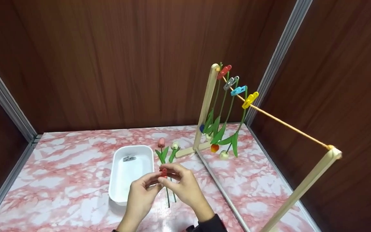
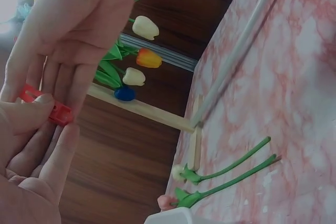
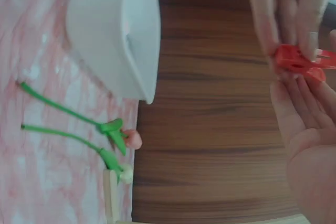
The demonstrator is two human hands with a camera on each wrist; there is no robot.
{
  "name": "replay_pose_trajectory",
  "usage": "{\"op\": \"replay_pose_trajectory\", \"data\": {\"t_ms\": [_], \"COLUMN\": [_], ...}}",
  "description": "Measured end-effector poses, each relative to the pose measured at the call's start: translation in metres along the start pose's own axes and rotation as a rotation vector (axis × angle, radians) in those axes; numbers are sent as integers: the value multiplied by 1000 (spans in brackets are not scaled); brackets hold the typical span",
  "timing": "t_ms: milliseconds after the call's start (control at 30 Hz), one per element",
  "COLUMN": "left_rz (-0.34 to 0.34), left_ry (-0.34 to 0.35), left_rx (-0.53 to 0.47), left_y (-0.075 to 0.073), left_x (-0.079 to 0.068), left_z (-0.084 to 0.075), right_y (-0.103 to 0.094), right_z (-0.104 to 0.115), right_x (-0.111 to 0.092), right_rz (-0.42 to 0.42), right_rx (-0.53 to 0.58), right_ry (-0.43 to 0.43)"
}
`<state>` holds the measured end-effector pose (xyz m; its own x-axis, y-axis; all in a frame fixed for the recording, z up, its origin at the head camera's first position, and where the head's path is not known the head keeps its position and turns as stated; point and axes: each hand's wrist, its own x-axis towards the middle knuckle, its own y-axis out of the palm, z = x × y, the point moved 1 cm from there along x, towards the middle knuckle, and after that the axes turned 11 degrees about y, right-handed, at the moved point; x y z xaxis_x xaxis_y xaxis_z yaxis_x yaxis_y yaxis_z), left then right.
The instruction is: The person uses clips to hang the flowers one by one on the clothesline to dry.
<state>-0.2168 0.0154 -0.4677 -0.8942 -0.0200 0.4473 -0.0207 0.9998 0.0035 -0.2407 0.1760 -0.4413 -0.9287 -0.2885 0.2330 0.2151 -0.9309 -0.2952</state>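
Observation:
A red clothespin (image 1: 164, 173) is held between both hands, above the table. My left hand (image 1: 142, 196) pinches it, the thumb lying across it in the left wrist view. My right hand (image 1: 187, 187) also holds it, with curled fingers and thumb around it in the head view. Below the hands, a pink tulip (image 1: 161, 142) and a white tulip (image 1: 175, 146) lie side by side on the table, stems toward me. Left of them, a white tray (image 1: 112, 180) contains a grey clothespin (image 1: 129, 159).
At the right stands a wooden rack (image 1: 206, 106) with an orange cord (image 1: 288, 129). Several tulips hang head down from it by red, grey, blue and yellow clothespins (image 1: 250, 100). A metal bar (image 1: 221, 188) runs along the table between its posts.

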Motion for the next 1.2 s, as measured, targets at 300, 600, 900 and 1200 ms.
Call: {"op": "replay_pose_trajectory", "data": {"t_ms": [300, 600, 900, 1200], "left_rz": [-53, -128, -103, 63], "left_ry": [2, 1, 17, 27], "left_rx": [-27, -81, -57, 119], "left_y": [2, 3, 9, 11], "left_x": [-6, -12, -14, -20], "left_z": [1, 7, 9, 27], "right_y": [-4, -5, -6, -20], "right_z": [6, 2, -2, -5], "right_x": [-1, -1, -1, 10], "right_rz": [36, 64, -54, -231], "right_rx": [132, 137, 92, 77], "right_ry": [122, 128, 93, 20]}}
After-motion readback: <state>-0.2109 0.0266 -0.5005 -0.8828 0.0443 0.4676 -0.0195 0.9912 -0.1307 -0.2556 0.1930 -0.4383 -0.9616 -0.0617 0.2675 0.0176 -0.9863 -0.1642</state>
